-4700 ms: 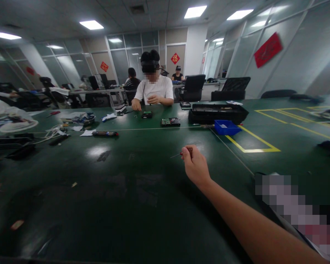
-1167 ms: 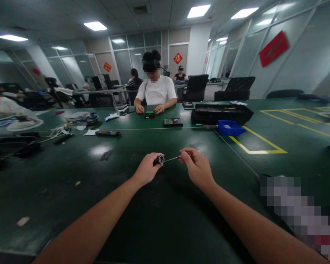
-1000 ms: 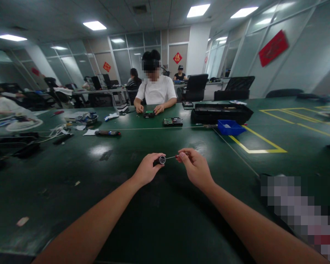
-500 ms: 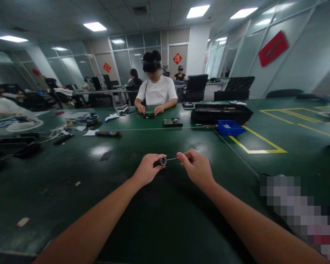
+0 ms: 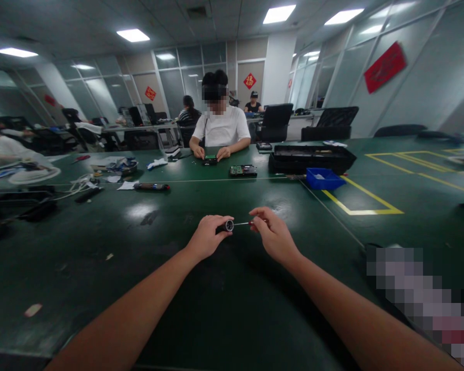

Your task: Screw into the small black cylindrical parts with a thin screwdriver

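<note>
Near the middle of the green table (image 5: 201,330), my left hand (image 5: 208,238) is closed around a small dark cylinder (image 5: 229,225) whose round, metal-rimmed end faces me. My right hand (image 5: 271,234) grips the red handle of a thin screwdriver (image 5: 242,223) between thumb and fingers. The screwdriver's shaft lies level and points left, its tip at the right side of the cylinder's rim. Whether the tip sits in something there is too small to tell. The palm side of my left hand is hidden.
Across the table a person in white (image 5: 225,126) holds a small green board. Nearby lie a circuit-board device (image 5: 243,170), a black case (image 5: 313,158), a blue bin (image 5: 325,179) and a dark tool (image 5: 151,187). Cables and parts lie left; a blurred object is at right.
The fingers of my right hand have shifted and spread slightly on the screwdriver handle. My left hand and the cylinder have barely moved.
</note>
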The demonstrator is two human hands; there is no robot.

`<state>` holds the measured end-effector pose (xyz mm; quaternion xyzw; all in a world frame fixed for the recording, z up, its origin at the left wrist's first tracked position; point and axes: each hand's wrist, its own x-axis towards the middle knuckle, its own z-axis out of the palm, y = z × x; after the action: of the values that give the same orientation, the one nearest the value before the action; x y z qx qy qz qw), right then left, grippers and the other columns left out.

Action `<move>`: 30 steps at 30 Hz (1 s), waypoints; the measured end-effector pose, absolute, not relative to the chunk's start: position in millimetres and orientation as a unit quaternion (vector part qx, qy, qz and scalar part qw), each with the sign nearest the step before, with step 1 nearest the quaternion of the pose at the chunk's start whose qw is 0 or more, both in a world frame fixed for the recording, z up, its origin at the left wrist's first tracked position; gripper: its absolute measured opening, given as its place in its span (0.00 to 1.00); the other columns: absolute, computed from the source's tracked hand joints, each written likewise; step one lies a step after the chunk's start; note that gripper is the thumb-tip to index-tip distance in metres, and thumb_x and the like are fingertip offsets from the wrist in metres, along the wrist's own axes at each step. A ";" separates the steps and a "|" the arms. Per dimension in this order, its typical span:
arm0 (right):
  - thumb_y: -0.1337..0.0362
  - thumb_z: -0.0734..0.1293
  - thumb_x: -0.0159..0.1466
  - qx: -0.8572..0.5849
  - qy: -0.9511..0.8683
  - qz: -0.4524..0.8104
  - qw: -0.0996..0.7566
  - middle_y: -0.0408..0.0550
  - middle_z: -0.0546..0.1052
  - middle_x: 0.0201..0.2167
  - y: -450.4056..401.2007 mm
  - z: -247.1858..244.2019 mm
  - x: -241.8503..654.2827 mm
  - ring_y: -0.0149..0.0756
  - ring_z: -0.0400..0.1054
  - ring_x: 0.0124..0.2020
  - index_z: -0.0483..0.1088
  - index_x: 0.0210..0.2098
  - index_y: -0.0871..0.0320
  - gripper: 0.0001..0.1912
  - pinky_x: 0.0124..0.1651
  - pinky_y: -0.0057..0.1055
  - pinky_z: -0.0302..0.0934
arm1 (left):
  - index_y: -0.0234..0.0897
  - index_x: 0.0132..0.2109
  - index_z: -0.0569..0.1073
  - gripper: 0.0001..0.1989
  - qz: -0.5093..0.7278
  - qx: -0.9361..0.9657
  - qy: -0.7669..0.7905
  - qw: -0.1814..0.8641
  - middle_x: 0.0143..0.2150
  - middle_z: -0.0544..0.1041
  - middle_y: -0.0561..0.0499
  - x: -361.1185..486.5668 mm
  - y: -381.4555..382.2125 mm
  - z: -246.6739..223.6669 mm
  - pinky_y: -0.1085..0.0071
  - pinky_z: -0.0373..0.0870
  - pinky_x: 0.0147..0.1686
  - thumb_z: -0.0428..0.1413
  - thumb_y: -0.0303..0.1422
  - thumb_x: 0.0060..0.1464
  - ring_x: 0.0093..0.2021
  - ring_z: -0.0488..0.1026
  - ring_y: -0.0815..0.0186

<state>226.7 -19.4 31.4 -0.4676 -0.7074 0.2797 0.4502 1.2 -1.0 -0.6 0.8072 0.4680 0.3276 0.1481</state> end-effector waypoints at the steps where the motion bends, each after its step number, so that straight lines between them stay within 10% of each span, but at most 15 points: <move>1: 0.58 0.59 0.71 -0.466 -0.708 0.283 0.448 0.44 0.77 0.33 -19.4 31.4 226.9 0.37 0.73 0.35 0.70 0.47 0.54 0.12 0.38 0.33 0.64 | 0.45 0.57 0.75 0.20 0.328 0.807 0.468 0.148 0.54 0.79 0.49 1.1 -1.0 -0.4 0.56 0.63 0.59 0.63 0.32 0.58 0.55 0.72 0.56; 30: 0.48 0.68 0.64 -0.418 -0.423 0.549 0.587 0.46 0.75 0.27 0.2 12.6 220.9 0.38 0.73 0.30 0.73 0.35 0.55 0.17 0.42 0.41 0.72 | 0.45 0.59 0.74 0.19 0.332 0.819 0.457 0.097 0.55 0.77 0.48 6.1 -2.4 8.2 0.55 0.59 0.61 0.59 0.29 0.61 0.57 0.70 0.57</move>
<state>220.9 0.2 12.6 -0.4184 -0.4230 0.5489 0.5872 6.1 -2.4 8.2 0.8193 0.4571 0.3323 0.0968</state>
